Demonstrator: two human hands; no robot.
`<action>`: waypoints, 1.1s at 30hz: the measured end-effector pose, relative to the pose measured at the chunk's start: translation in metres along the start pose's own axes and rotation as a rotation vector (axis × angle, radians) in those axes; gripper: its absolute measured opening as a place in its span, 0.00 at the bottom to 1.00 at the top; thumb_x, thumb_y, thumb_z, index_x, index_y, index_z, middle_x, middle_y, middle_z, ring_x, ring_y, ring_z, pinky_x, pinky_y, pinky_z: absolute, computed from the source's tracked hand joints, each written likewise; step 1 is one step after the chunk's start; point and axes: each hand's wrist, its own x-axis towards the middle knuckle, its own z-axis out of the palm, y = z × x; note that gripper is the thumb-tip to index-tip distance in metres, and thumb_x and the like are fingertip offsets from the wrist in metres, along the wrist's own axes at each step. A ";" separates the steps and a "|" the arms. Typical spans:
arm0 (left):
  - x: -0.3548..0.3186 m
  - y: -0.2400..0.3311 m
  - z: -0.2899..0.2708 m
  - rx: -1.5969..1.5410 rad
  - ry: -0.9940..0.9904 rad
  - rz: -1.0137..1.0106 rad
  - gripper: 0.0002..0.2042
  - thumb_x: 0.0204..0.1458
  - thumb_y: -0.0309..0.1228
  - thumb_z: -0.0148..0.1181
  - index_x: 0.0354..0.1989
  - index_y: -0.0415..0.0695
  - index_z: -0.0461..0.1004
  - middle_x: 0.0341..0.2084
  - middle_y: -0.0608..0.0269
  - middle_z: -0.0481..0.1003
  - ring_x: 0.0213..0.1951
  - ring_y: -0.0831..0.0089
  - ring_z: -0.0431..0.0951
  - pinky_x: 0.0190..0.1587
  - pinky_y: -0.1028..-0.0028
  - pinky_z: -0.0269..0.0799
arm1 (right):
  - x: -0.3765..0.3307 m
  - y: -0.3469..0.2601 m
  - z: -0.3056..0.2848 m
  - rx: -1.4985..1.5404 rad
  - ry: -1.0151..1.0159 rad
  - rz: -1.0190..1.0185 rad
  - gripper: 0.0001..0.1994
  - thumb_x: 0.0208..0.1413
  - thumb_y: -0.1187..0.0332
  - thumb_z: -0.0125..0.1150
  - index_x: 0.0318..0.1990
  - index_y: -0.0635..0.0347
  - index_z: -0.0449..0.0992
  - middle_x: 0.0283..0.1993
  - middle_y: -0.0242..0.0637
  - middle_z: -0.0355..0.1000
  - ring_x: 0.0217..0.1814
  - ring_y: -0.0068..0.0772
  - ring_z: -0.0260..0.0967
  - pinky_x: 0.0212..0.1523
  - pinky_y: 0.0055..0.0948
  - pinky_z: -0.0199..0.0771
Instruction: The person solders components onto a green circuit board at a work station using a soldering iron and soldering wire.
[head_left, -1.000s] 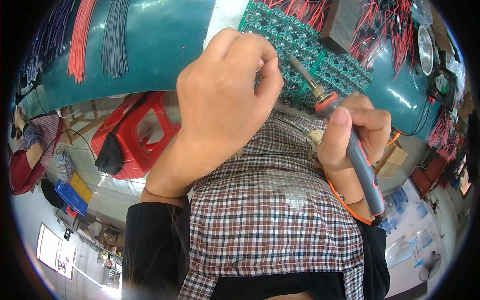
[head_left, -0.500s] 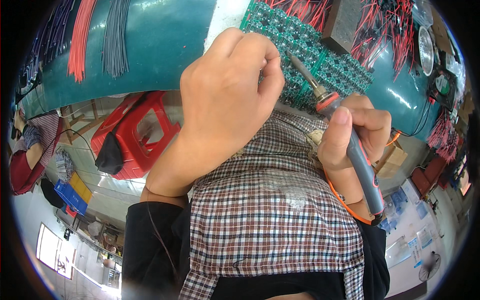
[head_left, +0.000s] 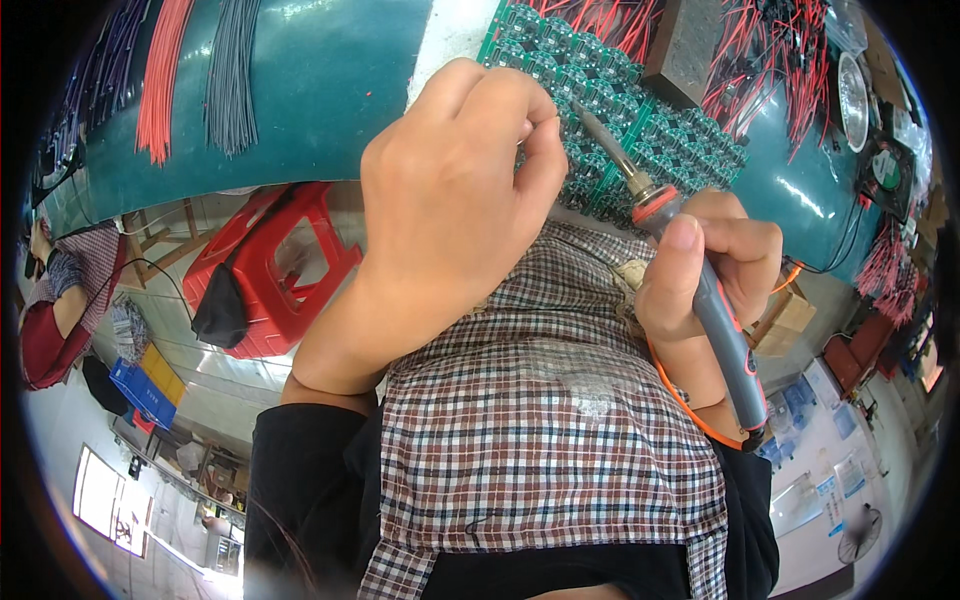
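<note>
Clearly, fingers (head_left: 672,262) grip soldering iron (head_left: 728,335); crate (head_left: 148,398) lettered.

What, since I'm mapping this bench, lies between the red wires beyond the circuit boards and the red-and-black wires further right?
A dark rectangular block, as the head view shows.

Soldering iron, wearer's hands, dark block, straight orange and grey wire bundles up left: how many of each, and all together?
Soldering iron: 1
Hands (left hand, right hand): 2
Dark block: 1
Orange wire bundle: 1
Grey wire bundle: 1
Total: 6
</note>
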 end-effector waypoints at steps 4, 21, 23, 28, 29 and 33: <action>0.001 0.001 0.000 0.016 -0.012 -0.004 0.05 0.46 0.21 0.66 0.30 0.43 0.77 0.23 0.69 0.71 0.16 0.84 0.63 0.20 0.81 0.59 | 0.000 0.001 0.000 -0.004 0.010 -0.017 0.13 0.51 0.79 0.64 0.35 0.63 0.62 0.22 0.35 0.65 0.18 0.19 0.57 0.19 0.21 0.56; 0.003 0.002 0.004 0.005 -0.017 0.007 0.05 0.45 0.21 0.67 0.30 0.42 0.77 0.23 0.68 0.71 0.18 0.82 0.66 0.22 0.80 0.62 | 0.005 -0.012 0.002 -0.034 0.023 0.133 0.09 0.59 0.73 0.56 0.34 0.59 0.60 0.20 0.33 0.62 0.21 0.17 0.52 0.23 0.20 0.51; 0.004 0.002 0.004 0.011 -0.022 0.009 0.06 0.45 0.21 0.67 0.30 0.42 0.77 0.23 0.68 0.72 0.18 0.82 0.66 0.22 0.80 0.62 | 0.005 -0.012 0.002 -0.035 0.017 0.130 0.09 0.59 0.73 0.56 0.34 0.59 0.60 0.20 0.33 0.62 0.21 0.17 0.53 0.23 0.20 0.51; 0.003 0.002 0.003 0.028 -0.034 -0.008 0.05 0.46 0.20 0.66 0.30 0.43 0.77 0.25 0.68 0.72 0.19 0.82 0.68 0.23 0.80 0.64 | 0.003 -0.011 0.003 -0.053 0.037 0.114 0.09 0.59 0.73 0.55 0.33 0.58 0.60 0.20 0.33 0.62 0.21 0.17 0.53 0.23 0.21 0.52; 0.003 0.002 0.001 0.027 -0.034 -0.008 0.05 0.46 0.20 0.66 0.30 0.43 0.77 0.25 0.68 0.72 0.19 0.82 0.68 0.23 0.80 0.64 | 0.002 -0.012 0.003 -0.051 0.052 0.110 0.08 0.58 0.72 0.55 0.33 0.58 0.59 0.20 0.33 0.62 0.21 0.17 0.53 0.23 0.21 0.52; 0.001 0.004 -0.008 -0.001 -0.008 -0.034 0.05 0.46 0.20 0.66 0.30 0.42 0.76 0.25 0.69 0.72 0.20 0.84 0.69 0.22 0.81 0.63 | 0.004 -0.012 -0.001 -0.060 0.043 0.095 0.08 0.58 0.72 0.54 0.33 0.58 0.59 0.21 0.33 0.62 0.22 0.18 0.53 0.24 0.23 0.53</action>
